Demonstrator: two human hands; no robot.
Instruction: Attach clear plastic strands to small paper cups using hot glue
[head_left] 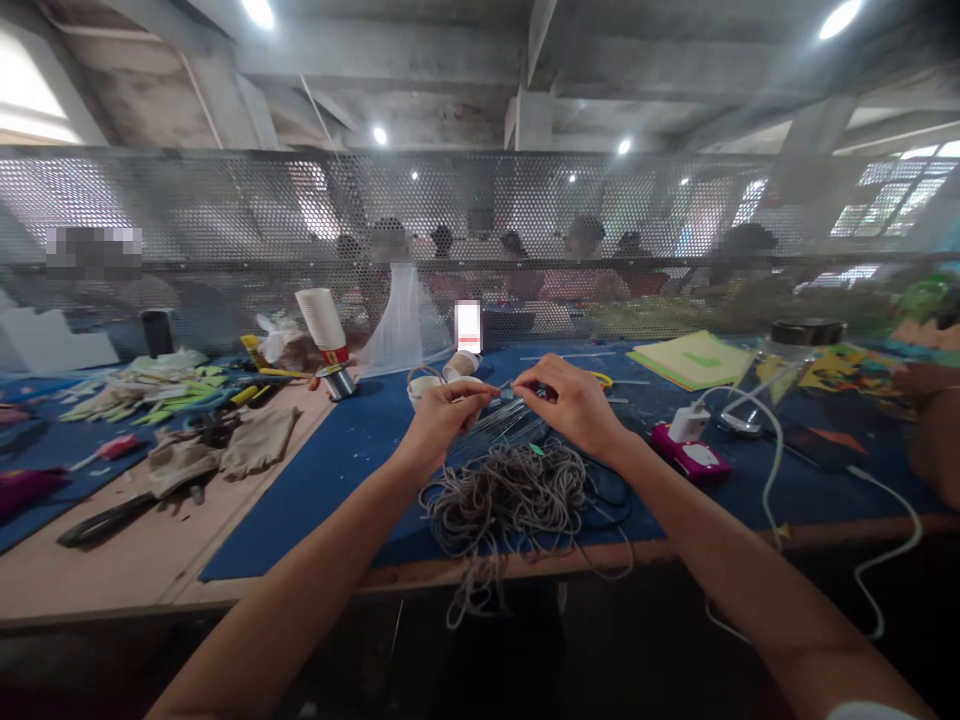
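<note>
Both hands meet over the blue mat (315, 500), fingertips close to each other. My left hand (444, 420) is closed in a pinch, with a small thin piece at its fingertips, too small to name. Opposite it, my right hand (570, 398) also pinches, and what its fingers hold is hidden or too fine to make out. Just below lies a tangled heap of grey cord (514, 495), some loops hanging over the table's front edge. Clear thin strips (502, 425) lie between the heap and my hands. A whitish cup (424, 385) stands beyond my left hand.
Left are a leaning stack of paper cups (321, 318), a wire spool (337, 382) and work gloves (259, 442). To the right sit a magenta power strip (690, 455) with a white charger (688, 424), trailing cable and yellow sheets (694, 360). A perforated screen (480, 240) stands behind; people sit beyond it.
</note>
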